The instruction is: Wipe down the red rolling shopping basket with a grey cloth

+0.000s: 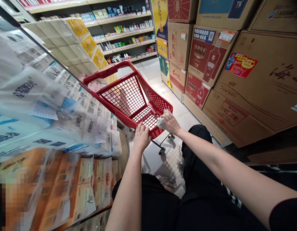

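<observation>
A red shopping cart (136, 120) with a plastic grid basket stands in front of me, its handle pointing away to the far left. My left hand (142, 136) grips the near rim of the basket, fingers hooked over the edge. In my right hand (171, 122) is a crumpled whitish cloth (160, 123), bunched under closed fingers and pressed to the cart's near right rim. Through the grid the basket floor shows, with nothing lying on it. Part of the cloth is hidden by my fingers.
Stacked cardboard cartons (254, 80) line the right side. Plastic-wrapped paper packs (86, 128) and orange packs (64, 183) are piled close on my left. Shelves of small goods (124, 30) stand at the back. Tiled floor (150, 69) runs between. My knees are bent near the cart's wheels (162, 150).
</observation>
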Demonstrator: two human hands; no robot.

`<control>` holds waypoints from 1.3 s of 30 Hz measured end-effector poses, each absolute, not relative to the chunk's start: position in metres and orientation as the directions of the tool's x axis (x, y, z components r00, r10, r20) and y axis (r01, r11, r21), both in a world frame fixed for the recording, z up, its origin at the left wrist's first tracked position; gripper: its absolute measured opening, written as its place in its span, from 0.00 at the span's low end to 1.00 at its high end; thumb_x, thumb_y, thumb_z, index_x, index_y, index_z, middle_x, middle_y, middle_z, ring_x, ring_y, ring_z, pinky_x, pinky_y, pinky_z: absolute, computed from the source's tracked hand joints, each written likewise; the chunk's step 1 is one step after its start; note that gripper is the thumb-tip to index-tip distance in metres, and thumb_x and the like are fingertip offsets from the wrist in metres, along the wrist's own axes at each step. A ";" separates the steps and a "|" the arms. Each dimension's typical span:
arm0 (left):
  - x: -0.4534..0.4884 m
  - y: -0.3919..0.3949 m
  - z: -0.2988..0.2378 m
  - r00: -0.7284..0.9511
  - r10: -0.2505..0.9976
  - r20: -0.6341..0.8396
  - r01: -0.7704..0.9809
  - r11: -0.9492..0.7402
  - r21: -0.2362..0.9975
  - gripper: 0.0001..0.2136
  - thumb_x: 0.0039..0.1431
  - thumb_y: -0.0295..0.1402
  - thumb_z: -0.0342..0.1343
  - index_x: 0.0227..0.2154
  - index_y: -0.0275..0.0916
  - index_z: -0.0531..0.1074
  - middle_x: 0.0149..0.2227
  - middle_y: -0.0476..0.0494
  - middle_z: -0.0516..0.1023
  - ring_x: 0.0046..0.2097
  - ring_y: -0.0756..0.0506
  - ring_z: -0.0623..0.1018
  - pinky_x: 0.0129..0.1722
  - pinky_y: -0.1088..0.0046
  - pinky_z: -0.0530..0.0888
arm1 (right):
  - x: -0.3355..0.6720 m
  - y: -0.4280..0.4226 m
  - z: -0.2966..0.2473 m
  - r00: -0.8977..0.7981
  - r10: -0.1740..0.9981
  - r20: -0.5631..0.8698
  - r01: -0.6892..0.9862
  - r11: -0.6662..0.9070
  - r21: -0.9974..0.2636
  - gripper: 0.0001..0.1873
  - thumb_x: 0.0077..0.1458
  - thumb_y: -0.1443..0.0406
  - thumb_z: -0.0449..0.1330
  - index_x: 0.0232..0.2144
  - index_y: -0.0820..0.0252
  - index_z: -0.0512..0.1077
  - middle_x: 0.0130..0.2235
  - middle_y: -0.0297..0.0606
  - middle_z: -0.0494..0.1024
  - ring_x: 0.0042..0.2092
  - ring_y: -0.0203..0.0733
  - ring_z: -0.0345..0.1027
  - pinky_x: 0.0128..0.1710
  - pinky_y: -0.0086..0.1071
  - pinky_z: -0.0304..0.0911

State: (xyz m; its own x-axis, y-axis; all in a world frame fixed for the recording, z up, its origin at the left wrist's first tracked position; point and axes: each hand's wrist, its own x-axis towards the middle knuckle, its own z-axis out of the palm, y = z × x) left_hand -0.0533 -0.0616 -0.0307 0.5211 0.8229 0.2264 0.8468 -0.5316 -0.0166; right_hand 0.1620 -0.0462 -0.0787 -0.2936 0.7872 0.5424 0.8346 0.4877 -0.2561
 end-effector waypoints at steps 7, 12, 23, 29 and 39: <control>-0.037 -0.055 -0.036 0.532 0.810 0.246 0.838 -0.546 -0.013 0.10 0.48 0.29 0.51 0.36 0.39 0.65 0.45 0.34 0.68 0.63 0.35 0.56 0.62 0.55 0.56 | 0.158 -0.030 -0.077 0.352 0.792 0.500 0.742 0.090 -0.665 0.26 0.64 0.62 0.35 0.61 0.69 0.50 0.62 0.54 0.53 0.65 0.46 0.42 0.61 0.47 0.50; -0.034 -0.055 -0.037 0.521 0.810 0.269 0.842 -0.539 -0.009 0.10 0.47 0.28 0.52 0.35 0.39 0.65 0.45 0.34 0.68 0.62 0.34 0.57 0.61 0.53 0.56 | 0.117 -0.048 -0.079 0.493 0.806 0.329 0.607 -0.046 -0.794 0.30 0.64 0.58 0.32 0.63 0.71 0.45 0.64 0.55 0.51 0.65 0.45 0.43 0.61 0.42 0.52; -0.040 -0.061 -0.042 0.548 0.781 0.299 0.814 -0.581 0.025 0.11 0.47 0.28 0.52 0.36 0.37 0.65 0.44 0.33 0.66 0.63 0.35 0.53 0.62 0.56 0.55 | 0.069 -0.068 -0.091 0.593 0.769 0.240 0.347 0.024 -0.937 0.29 0.61 0.67 0.39 0.64 0.66 0.44 0.65 0.47 0.50 0.65 0.38 0.43 0.62 0.38 0.46; -0.038 -0.060 -0.042 0.538 0.786 0.304 0.814 -0.578 0.054 0.10 0.46 0.28 0.52 0.35 0.38 0.64 0.44 0.34 0.66 0.63 0.35 0.53 0.62 0.55 0.55 | 0.135 -0.026 -0.080 0.641 0.714 0.281 0.425 -0.026 -0.905 0.23 0.59 0.68 0.43 0.54 0.64 0.63 0.53 0.47 0.69 0.56 0.42 0.60 0.55 0.38 0.55; -0.038 -0.062 -0.041 0.541 0.788 0.294 0.813 -0.579 0.055 0.11 0.47 0.27 0.52 0.36 0.38 0.64 0.44 0.34 0.66 0.64 0.35 0.52 0.62 0.53 0.55 | 0.133 -0.034 -0.083 0.786 0.572 0.235 0.344 -0.089 -0.935 0.20 0.61 0.57 0.46 0.41 0.68 0.70 0.45 0.50 0.67 0.47 0.43 0.63 0.52 0.35 0.57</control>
